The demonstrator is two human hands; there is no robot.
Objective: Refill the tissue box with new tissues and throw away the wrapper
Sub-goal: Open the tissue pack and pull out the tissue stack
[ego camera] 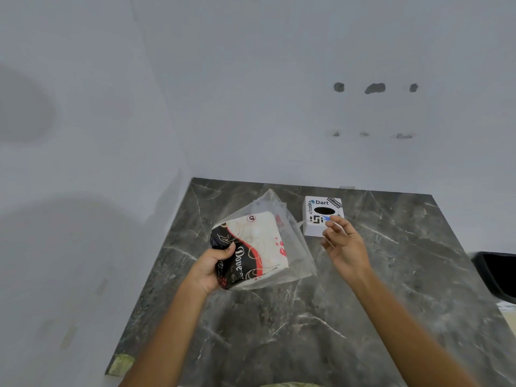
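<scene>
My left hand (212, 268) grips a pack of tissues (251, 247) in a clear plastic wrapper printed black, red and white, held tilted above the dark marble counter (307, 331). The wrapper's loose clear end (269, 202) sticks up and to the right. My right hand (344, 245) hovers just right of the pack with its fingers apart and slightly curled, holding nothing. Behind its fingertips stands a small white cube tissue box (321, 216) with stickers and a dark oval opening on top, near the back wall.
White walls (251, 93) close the counter at the back and left. A black container (499, 275) shows at the right edge of the view. The counter's left edge (145, 275) drops off beside my left arm.
</scene>
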